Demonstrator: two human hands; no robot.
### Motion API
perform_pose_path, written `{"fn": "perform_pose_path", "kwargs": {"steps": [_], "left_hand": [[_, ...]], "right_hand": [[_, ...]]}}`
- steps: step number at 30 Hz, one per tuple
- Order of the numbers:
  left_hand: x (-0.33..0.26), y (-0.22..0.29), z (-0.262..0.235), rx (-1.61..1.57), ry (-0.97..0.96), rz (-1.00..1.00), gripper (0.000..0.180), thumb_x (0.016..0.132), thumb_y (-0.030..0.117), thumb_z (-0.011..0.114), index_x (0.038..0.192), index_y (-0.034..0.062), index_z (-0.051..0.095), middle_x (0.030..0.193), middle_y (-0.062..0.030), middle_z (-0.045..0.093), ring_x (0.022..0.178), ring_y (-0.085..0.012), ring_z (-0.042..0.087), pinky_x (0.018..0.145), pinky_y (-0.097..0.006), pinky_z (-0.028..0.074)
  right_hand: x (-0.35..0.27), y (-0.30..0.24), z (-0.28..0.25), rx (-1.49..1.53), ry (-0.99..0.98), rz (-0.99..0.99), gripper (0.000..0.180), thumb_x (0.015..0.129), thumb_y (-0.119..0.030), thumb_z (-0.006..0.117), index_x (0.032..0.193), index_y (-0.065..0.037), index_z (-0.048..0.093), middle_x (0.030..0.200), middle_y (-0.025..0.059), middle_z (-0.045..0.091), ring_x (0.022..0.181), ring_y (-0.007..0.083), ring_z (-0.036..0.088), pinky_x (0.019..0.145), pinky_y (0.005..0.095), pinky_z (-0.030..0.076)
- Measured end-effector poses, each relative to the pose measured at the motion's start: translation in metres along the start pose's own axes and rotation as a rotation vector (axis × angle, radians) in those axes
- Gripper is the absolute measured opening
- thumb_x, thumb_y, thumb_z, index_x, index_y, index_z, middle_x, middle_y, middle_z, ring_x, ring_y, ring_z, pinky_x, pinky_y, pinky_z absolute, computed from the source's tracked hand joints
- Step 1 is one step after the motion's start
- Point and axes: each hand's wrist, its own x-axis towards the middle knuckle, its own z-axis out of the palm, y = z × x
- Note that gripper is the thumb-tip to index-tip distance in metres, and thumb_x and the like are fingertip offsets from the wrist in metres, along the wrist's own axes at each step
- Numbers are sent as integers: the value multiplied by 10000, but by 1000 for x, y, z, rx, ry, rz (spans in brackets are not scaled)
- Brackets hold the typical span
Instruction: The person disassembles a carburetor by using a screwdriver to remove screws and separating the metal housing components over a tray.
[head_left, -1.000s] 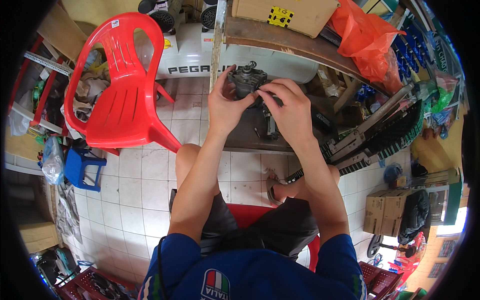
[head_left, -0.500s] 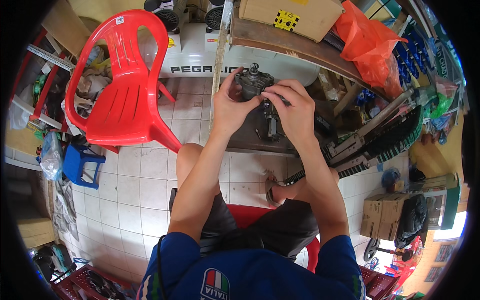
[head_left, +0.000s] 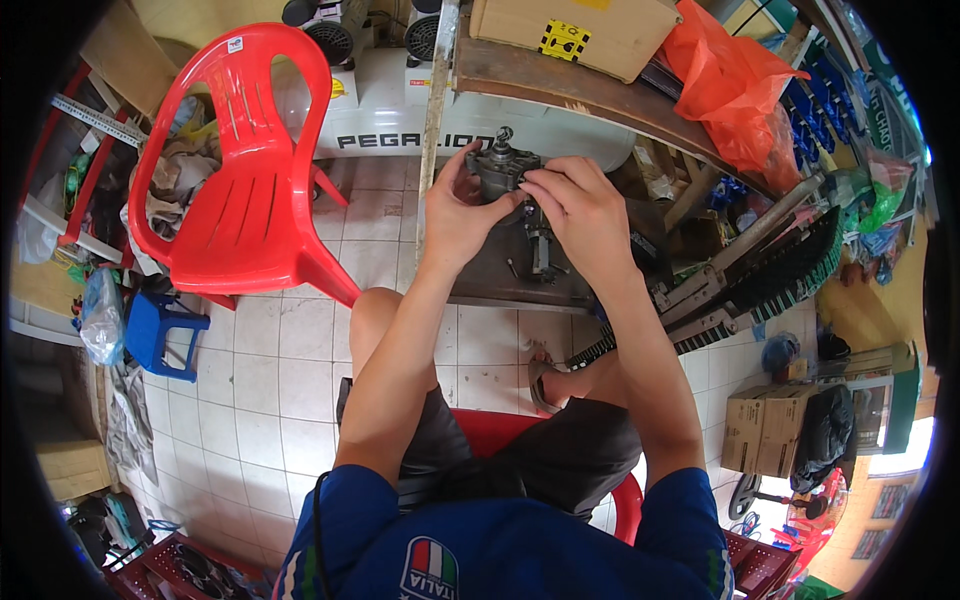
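My left hand (head_left: 462,222) grips the left side of a grey metal housing (head_left: 497,178), its thumb reaching across the near face. The housing is rounded, with a short shaft with a knob-like tip standing up from its top. On its right side my right hand (head_left: 583,212) has thumb and index finger pinched close against the metal. Whatever lies between those fingertips is too small or hidden to tell. Just below the housing, a narrow metal mechanism (head_left: 541,252) lies on the dark low work surface (head_left: 490,285), beside a small bolt-like piece (head_left: 513,268).
A red plastic chair (head_left: 235,215) stands on the left, near a blue stool (head_left: 165,335). Behind the work surface is a large white tank (head_left: 380,115). A shelf (head_left: 560,85) above holds a cardboard box (head_left: 575,35) and an orange bag (head_left: 725,80). Black ribbed strips (head_left: 770,275) lean at right.
The view has shifted slightly. Both hands stay at the housing, and my right hand's fingers have turned a little at its right side.
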Motion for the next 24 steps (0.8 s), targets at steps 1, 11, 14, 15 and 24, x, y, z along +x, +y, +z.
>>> {"fn": "perform_pose_path", "kwargs": {"steps": [1, 11, 14, 15, 24], "left_hand": [[0, -1, 0, -17, 3, 18, 766, 744, -16, 832, 1415, -23, 462, 1127, -102, 673, 1013, -145, 659, 855, -279, 551], [2, -8, 0, 15, 15, 36, 783, 727, 12, 851, 1402, -49, 459, 1053, -105, 696, 922, -128, 674, 778, -259, 560], [3, -10, -1, 31, 22, 39, 786, 720, 20, 855, 1399, -49, 464, 1053, -99, 697, 912, -122, 671, 770, -253, 555], [3, -9, -2, 32, 23, 41, 786, 719, 21, 856, 1398, -49, 466, 1053, -97, 697, 907, -120, 669, 766, -251, 553], [1, -11, -3, 37, -9, -27, 724, 756, -3, 830, 1393, -19, 487, 1116, -75, 681, 1020, -127, 651, 872, -269, 539]], "right_hand": [[0, 1, 0, -9, -8, -4, 190, 767, -79, 769, 945, -65, 704, 942, 59, 636, 866, 266, 637, 733, 384, 544], [0, 2, 1, -26, -55, -23, 168, 793, -86, 748, 950, -59, 694, 965, 61, 642, 904, 265, 639, 773, 379, 546], [2, 2, 1, 5, -59, -16, 150, 805, -97, 740, 942, -58, 693, 952, 58, 640, 901, 262, 635, 780, 382, 543], [2, 3, 1, 9, -64, -22, 148, 807, -103, 741, 941, -59, 694, 952, 57, 640, 901, 263, 634, 783, 383, 541], [4, 5, -4, 19, -129, -32, 187, 813, -107, 732, 988, -66, 681, 960, 57, 637, 923, 262, 631, 813, 388, 540]]}}
